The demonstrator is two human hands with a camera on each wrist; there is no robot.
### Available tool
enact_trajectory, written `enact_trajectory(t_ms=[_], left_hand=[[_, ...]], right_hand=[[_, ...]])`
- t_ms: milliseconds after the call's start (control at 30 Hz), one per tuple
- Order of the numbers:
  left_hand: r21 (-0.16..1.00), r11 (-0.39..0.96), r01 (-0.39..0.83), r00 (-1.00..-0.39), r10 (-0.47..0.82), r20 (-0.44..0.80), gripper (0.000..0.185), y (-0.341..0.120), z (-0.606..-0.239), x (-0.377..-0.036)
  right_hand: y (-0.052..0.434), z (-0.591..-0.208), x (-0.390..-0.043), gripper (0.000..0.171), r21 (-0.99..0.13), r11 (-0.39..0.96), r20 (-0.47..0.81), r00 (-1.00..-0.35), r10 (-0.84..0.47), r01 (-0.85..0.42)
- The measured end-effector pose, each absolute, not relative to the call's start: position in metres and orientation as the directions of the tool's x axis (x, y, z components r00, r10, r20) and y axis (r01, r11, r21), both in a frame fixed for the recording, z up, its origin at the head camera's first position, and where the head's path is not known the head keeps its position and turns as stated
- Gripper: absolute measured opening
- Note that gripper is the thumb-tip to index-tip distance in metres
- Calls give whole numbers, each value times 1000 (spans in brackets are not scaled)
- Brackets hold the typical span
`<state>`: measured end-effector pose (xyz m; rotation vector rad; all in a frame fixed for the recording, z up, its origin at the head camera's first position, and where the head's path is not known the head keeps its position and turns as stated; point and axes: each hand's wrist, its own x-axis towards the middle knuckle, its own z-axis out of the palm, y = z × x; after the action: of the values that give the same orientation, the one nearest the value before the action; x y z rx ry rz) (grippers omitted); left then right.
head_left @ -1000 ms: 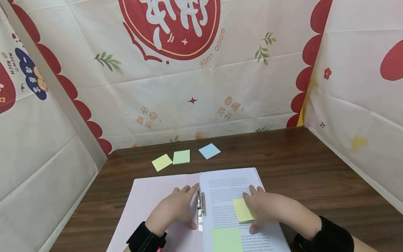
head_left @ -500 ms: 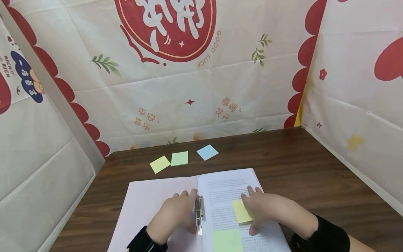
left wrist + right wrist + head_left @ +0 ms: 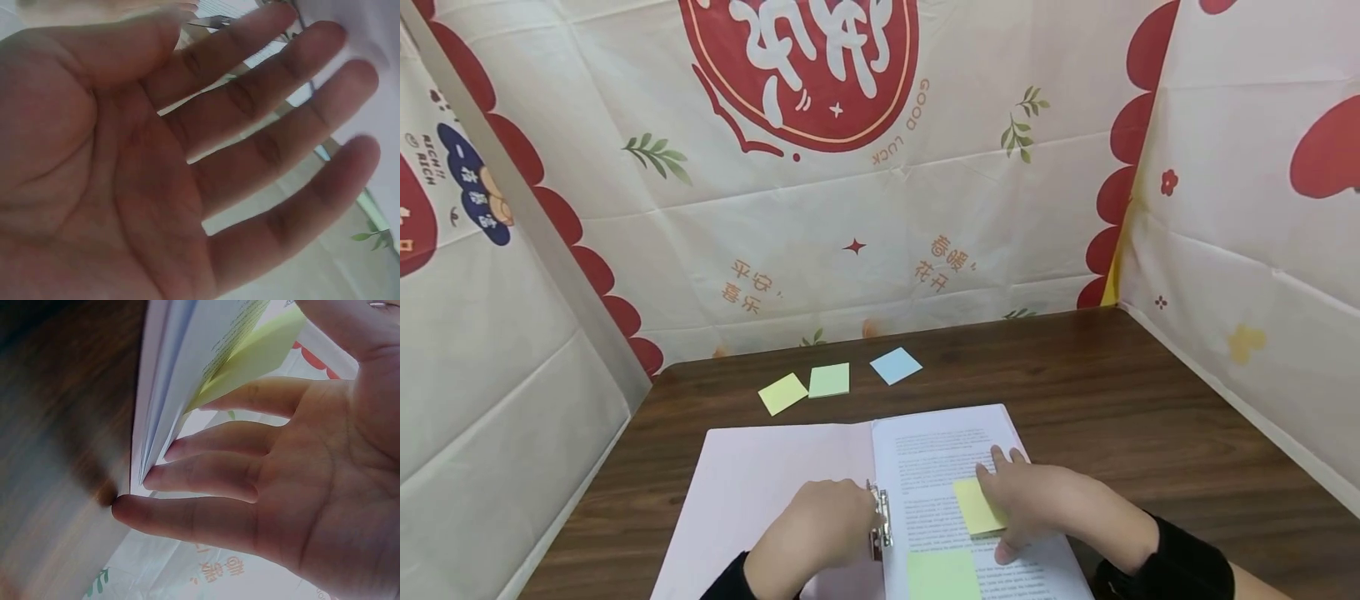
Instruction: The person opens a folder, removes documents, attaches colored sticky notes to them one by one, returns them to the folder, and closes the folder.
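Hands on an open folder, one at its metal clip, one on a yellow sticky note.

Head view: the left hand [image 3: 820,529] lies at the folder's [image 3: 760,492] spine, fingers against the metal clip [image 3: 880,523], whose long axis runs toward and away from the person; whether it grips cannot be told. The right hand [image 3: 1045,504] presses flat on the yellow sticky note [image 3: 976,505], on the printed page [image 3: 936,454] just right of the clip. A green note [image 3: 942,575] sits nearer, spare notes [image 3: 827,381] farther on the bench [image 3: 1112,392].
Left wrist view: fingers [image 3: 281,125] spread straight, holding nothing.
Right wrist view: straight fingers [image 3: 206,478] rest on the page stack's [image 3: 162,400] edge, the note beside them.
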<state>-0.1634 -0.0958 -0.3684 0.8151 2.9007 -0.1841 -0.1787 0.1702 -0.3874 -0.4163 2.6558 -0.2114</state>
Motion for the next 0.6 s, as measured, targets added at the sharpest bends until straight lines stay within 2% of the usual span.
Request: enact_trajectory(t_ms=[133, 300, 400, 533, 600], left_hand=[[79, 877, 474, -850, 479, -220, 34, -102, -369, -175], [238, 915, 326, -881, 385, -273, 41, -108, -374, -193], [253, 926, 280, -890, 349, -292, 50, -106, -383, -198], [206, 939, 274, -899, 327, -293, 50, -96, -392, -197], [182, 933, 311, -891, 353, -285, 45, -91, -394, -194]], right_hand=[[170, -388, -177, 106, -212, 941, -398, -856, -330, -264], [169, -388, -179, 107, -198, 942, -393, -858, -331, -272], [169, -388, -179, 108, -192, 943, -395, -858, -329, -273], [168, -387, -179, 108, -187, 945, -402, -856, -324, -270], [168, -387, -179, 108, -186, 946, -406, -857, -319, -264]])
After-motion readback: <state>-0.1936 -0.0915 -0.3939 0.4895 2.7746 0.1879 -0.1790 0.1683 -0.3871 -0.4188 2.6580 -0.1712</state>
